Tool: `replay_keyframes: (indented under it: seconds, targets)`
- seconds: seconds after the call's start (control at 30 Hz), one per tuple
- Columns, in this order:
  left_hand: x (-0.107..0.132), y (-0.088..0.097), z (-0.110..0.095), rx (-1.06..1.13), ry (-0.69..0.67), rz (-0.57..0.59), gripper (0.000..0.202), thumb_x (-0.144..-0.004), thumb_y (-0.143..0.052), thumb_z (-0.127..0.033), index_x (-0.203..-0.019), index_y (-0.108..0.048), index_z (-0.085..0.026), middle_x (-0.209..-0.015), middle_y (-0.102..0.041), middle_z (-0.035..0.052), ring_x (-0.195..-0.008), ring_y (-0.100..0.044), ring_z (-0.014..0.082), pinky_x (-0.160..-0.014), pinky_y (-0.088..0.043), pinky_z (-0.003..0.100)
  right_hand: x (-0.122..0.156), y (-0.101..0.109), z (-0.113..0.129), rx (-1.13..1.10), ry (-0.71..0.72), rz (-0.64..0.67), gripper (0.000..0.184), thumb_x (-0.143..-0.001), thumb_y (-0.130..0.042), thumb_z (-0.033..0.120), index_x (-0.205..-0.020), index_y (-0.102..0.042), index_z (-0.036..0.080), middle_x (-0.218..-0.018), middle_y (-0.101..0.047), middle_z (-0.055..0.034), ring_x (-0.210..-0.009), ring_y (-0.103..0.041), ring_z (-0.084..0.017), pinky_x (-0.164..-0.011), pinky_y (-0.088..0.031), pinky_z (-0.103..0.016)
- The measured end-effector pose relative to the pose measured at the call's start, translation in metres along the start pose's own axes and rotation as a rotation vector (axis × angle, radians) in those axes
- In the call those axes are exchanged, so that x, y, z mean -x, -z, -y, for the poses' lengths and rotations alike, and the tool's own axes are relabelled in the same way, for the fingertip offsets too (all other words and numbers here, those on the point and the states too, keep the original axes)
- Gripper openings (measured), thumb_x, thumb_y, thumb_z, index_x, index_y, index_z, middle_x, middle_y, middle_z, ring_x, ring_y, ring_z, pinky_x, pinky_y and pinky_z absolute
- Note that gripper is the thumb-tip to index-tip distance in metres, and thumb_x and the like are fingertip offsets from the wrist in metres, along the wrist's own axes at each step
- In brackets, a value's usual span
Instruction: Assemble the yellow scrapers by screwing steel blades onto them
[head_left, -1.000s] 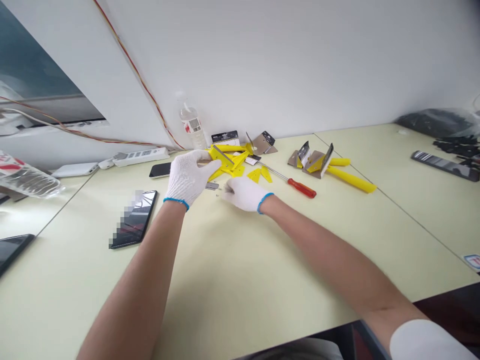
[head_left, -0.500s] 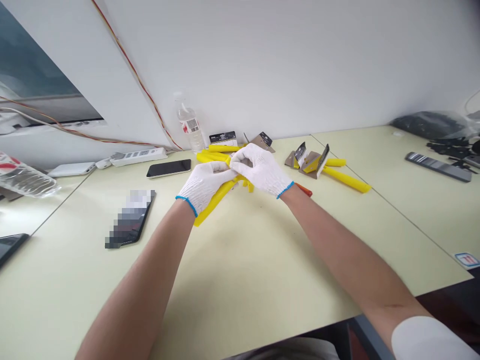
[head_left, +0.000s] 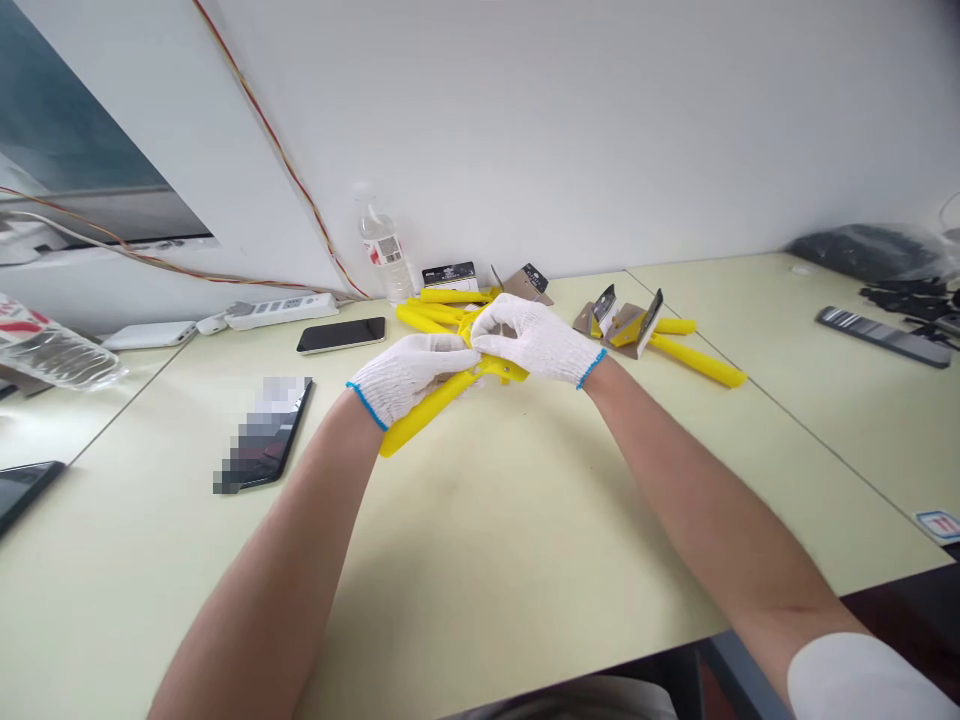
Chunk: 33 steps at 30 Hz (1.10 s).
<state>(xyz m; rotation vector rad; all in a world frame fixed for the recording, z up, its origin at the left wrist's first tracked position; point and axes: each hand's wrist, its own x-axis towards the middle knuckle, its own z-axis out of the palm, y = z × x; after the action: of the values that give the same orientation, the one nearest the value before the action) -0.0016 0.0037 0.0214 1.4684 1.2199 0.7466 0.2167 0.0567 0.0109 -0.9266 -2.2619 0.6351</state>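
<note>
My left hand (head_left: 420, 373), in a white knit glove with a blue cuff, is closed around a long yellow-handled tool (head_left: 429, 408). The handle slants down to the left below that hand. At its other end, a wider yellow head with a small screw shows under my right hand (head_left: 525, 335). That hand, gloved too, has thumb and forefinger pinched together at the head, beside my left fingertips. Whatever lies in the pinch is hidden. Just behind the hands lie more yellow handles (head_left: 427, 315).
Yellow-handled tools with cardboard sleeves (head_left: 628, 330) lie to the right. A clear bottle (head_left: 386, 250) stands by the wall. Two phones (head_left: 341, 335) and a power strip (head_left: 281, 311) are on the left. A dark flat bar (head_left: 885, 335) rests far right on the table (head_left: 525, 560).
My right hand has shifted slightly right, and more of the tool's yellow head shows beneath it. My left hand still grips the handle. The orange-red item by my right wrist is now out of sight.
</note>
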Motion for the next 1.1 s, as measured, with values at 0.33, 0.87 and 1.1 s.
replay_keyframes:
  seconds: [0.33, 0.87, 1.1]
  targets:
    - [0.000, 0.003, 0.000, 0.119, 0.046, 0.075, 0.022, -0.085, -0.082, -0.040, -0.089, -0.076, -0.020, -0.096, -0.074, 0.0061, -0.086, -0.064, 0.0198, -0.075, -0.051, 0.033, 0.001, 0.007, 0.012, 0.116, -0.035, -0.001, 0.016, -0.100, -0.065, 0.025, -0.102, -0.074, 0.012, -0.110, -0.070, -0.0080, -0.096, -0.062, -0.018, -0.088, -0.042, -0.030]
    - [0.007, 0.002, -0.007, -0.308, -0.030, -0.105, 0.022, -0.086, -0.071, -0.043, -0.078, -0.069, -0.022, -0.078, -0.066, 0.0007, -0.070, -0.055, 0.0175, -0.062, -0.035, 0.032, -0.009, -0.014, 0.005, 0.236, -0.092, -0.100, 0.024, -0.102, -0.068, 0.036, -0.098, -0.073, 0.013, -0.100, -0.065, -0.0130, -0.092, -0.056, -0.022, -0.084, -0.041, -0.035]
    - [0.005, 0.002, -0.008, -0.339, -0.070, -0.110, 0.023, -0.086, -0.073, -0.043, -0.076, -0.070, -0.022, -0.078, -0.066, 0.0011, -0.069, -0.054, 0.0172, -0.062, -0.036, 0.033, -0.004, -0.016, 0.006, 0.063, -0.282, -0.134, 0.036, -0.095, -0.080, 0.047, -0.108, -0.072, 0.015, -0.107, -0.071, -0.0150, -0.092, -0.062, -0.023, -0.085, -0.050, -0.037]
